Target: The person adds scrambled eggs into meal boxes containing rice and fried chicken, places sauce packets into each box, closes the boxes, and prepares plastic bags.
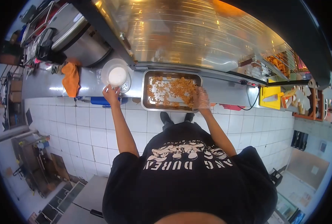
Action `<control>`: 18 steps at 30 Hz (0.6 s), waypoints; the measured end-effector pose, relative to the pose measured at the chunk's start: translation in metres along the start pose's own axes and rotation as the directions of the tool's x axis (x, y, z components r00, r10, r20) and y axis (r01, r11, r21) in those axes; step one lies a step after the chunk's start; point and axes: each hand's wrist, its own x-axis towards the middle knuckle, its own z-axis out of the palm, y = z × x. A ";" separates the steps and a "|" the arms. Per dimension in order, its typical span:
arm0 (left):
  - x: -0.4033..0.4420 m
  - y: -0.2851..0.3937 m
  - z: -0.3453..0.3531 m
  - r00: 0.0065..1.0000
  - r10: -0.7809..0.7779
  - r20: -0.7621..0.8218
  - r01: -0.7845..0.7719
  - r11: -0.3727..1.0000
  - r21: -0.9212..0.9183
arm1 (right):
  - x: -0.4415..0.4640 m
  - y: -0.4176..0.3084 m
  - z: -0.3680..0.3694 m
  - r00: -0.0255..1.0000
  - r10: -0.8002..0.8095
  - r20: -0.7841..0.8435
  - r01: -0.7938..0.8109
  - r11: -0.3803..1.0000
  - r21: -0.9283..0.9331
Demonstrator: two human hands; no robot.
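Silver rectangular metal tray of orange-brown crumbs sits at the steel table's near edge, its right rim held by the gloved right hand; the left hand, half-curled, touches a round translucent container.

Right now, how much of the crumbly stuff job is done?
Crumbly food is already in the metal tray. The person's left hand is at a pale round tub; their gloved right hand is at the tray's right edge. Bare metal shows between uneven clumps, so perhaps spreading is left, but I can't be sure.
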 end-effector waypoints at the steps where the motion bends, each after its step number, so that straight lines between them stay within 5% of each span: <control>1: -0.002 0.000 -0.001 1.000 0.004 -0.031 -0.003 1.000 0.024 | -0.001 0.001 -0.003 1.000 0.008 -0.010 -0.008 1.000 0.000; 3: -0.001 -0.002 -0.005 0.998 0.018 -0.061 -0.015 0.998 0.064 | 0.005 0.005 -0.009 0.906 -0.378 -0.190 0.323 0.909 -0.265; 6: -0.039 -0.041 -0.017 0.981 0.189 -0.041 -0.175 0.958 0.227 | 0.004 -0.015 -0.040 0.930 -0.321 -0.180 0.298 0.944 -0.144; 7: -0.055 -0.060 -0.020 0.960 0.203 0.192 -0.257 0.913 0.317 | 0.000 -0.029 -0.054 0.931 -0.313 -0.186 0.289 0.946 -0.145; 8: -0.068 -0.075 -0.017 0.892 0.186 0.411 -0.352 0.857 0.377 | -0.004 -0.051 -0.068 0.996 -0.081 -0.028 0.086 0.947 0.310; 9: -0.085 -0.079 -0.003 0.893 0.182 0.411 -0.348 0.858 0.377 | -0.010 -0.076 -0.084 0.973 0.066 0.221 -0.198 0.729 0.656; 11: -0.124 -0.069 0.018 0.850 0.205 0.485 -0.454 0.752 0.477 | -0.036 -0.145 -0.136 0.985 -0.140 0.098 0.053 0.797 0.602; 13: -0.128 -0.051 0.018 0.839 0.134 0.528 -0.414 0.787 0.457 | -0.063 -0.193 -0.178 0.903 -0.404 0.149 0.220 0.730 0.647; 14: -0.125 -0.047 0.020 0.813 0.073 0.577 -0.380 0.817 0.433 | -0.064 -0.217 -0.201 0.555 -0.832 -0.001 0.789 0.526 0.316; 15: -0.121 -0.046 0.022 0.807 0.070 0.586 -0.382 0.819 0.428 | -0.074 -0.230 -0.216 0.460 -0.888 0.003 0.833 0.433 0.343; 18: -0.123 -0.053 0.036 0.754 0.101 0.649 -0.484 0.753 0.446 | -0.088 -0.255 -0.242 0.453 -0.888 0.075 0.765 0.431 0.478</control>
